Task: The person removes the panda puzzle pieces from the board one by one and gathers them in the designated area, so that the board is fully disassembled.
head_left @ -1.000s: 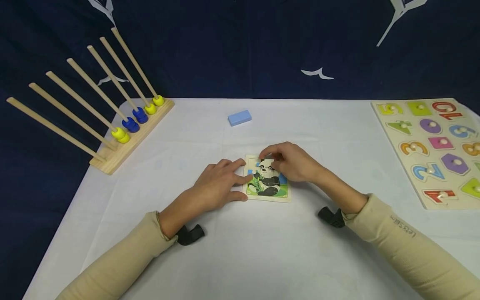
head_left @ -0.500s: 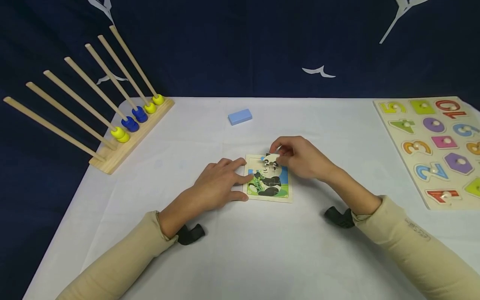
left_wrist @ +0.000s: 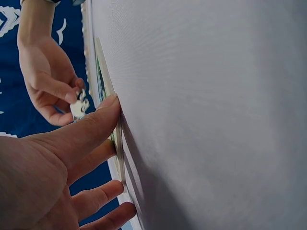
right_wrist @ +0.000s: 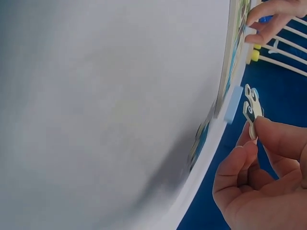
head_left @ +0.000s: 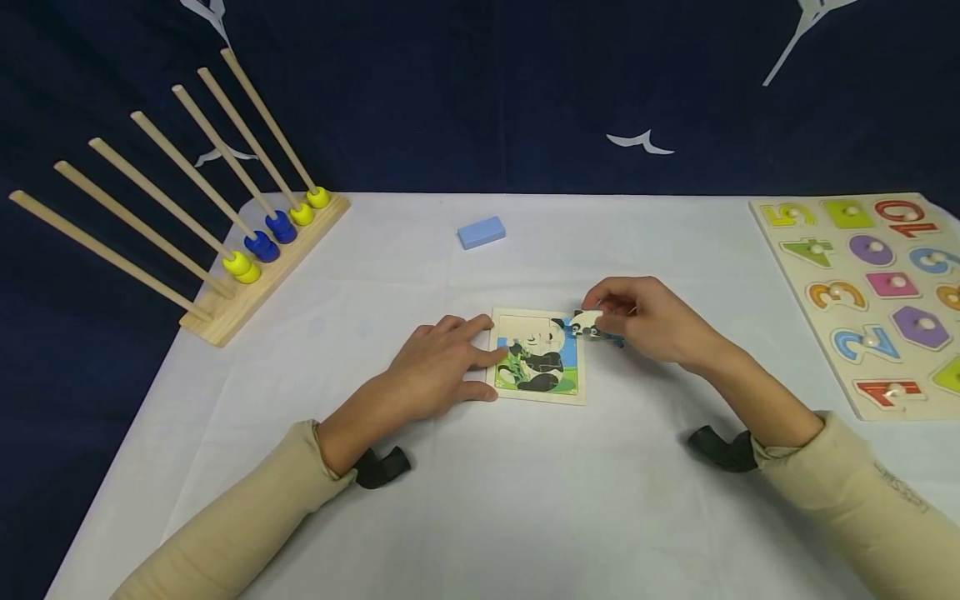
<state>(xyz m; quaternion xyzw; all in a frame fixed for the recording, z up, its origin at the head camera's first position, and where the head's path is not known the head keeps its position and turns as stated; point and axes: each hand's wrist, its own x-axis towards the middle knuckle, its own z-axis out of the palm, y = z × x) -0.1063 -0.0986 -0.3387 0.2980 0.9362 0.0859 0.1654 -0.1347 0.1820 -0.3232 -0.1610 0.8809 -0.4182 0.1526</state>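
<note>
A small panda jigsaw puzzle (head_left: 536,379) in a pale wooden frame lies flat on the white table; bare wood shows in its upper left part. My left hand (head_left: 438,371) rests at the frame's left edge, thumb and fingers spread, fingertips on the rim. Just past the frame's right edge, my right hand (head_left: 645,321) pinches a puzzle piece (head_left: 587,323) with the panda's eyes on it between thumb and fingers. The right wrist view shows this piece (right_wrist: 253,110) held above the table. A second, blue-edged puzzle piece (right_wrist: 199,141) lies on the cloth beside the frame, mostly hidden under the hand in the head view.
A blue block (head_left: 482,232) lies behind the puzzle. To the left stands a wooden peg rack (head_left: 270,279) with yellow and blue beads. On the right is a number and shape peg board (head_left: 847,275). A dark blue curtain (head_left: 450,100) hangs behind the table.
My right hand has lifted the panda-eyes piece out of the puzzle and carried it right, past the frame's edge. Bare wood now shows where it lay. My left hand has stayed put.
</note>
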